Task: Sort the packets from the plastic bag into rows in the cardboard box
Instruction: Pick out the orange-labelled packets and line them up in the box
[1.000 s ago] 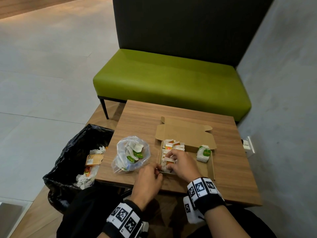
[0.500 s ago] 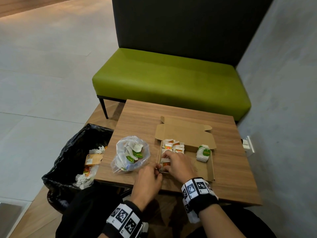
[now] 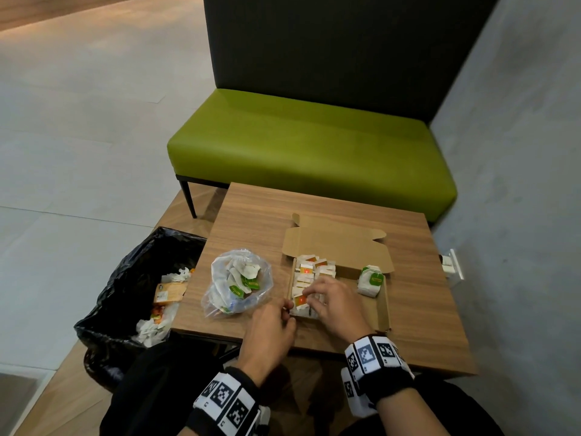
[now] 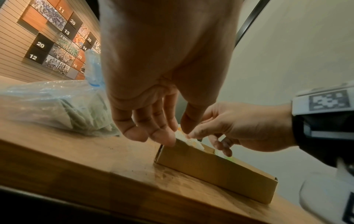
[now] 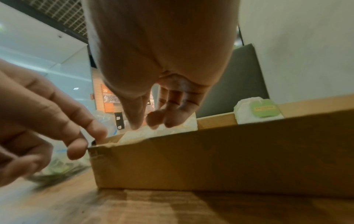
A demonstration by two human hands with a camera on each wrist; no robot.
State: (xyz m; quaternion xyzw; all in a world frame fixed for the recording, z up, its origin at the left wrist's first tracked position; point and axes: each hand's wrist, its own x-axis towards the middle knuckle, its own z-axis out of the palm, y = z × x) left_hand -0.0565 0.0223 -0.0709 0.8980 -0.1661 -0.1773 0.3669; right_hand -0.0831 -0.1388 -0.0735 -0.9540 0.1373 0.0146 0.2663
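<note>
An open cardboard box (image 3: 382, 306) lies on the wooden table (image 3: 251, 215). Orange-labelled packets (image 3: 306, 273) fill its left side, and a small stack of green-labelled packets (image 3: 371, 280) stands at its right. A clear plastic bag (image 3: 239, 284) holding green-labelled packets sits to the left of the box. My right hand (image 3: 309, 294) is inside the box at the near left and pinches an orange packet (image 3: 300, 299) among the others. My left hand (image 3: 283, 309) rests its fingertips on the box's near-left corner (image 4: 162, 149) and holds nothing.
A black bin bag (image 3: 125, 294) with rubbish stands on the floor against the table's left edge. A green bench (image 3: 314, 152) is behind the table, and a grey wall with a white socket (image 3: 452, 265) is to the right. The box's right half shows bare cardboard.
My right hand has shifted toward the box's near-left corner, over the nearest orange packets. The left hand has stayed at that corner.
</note>
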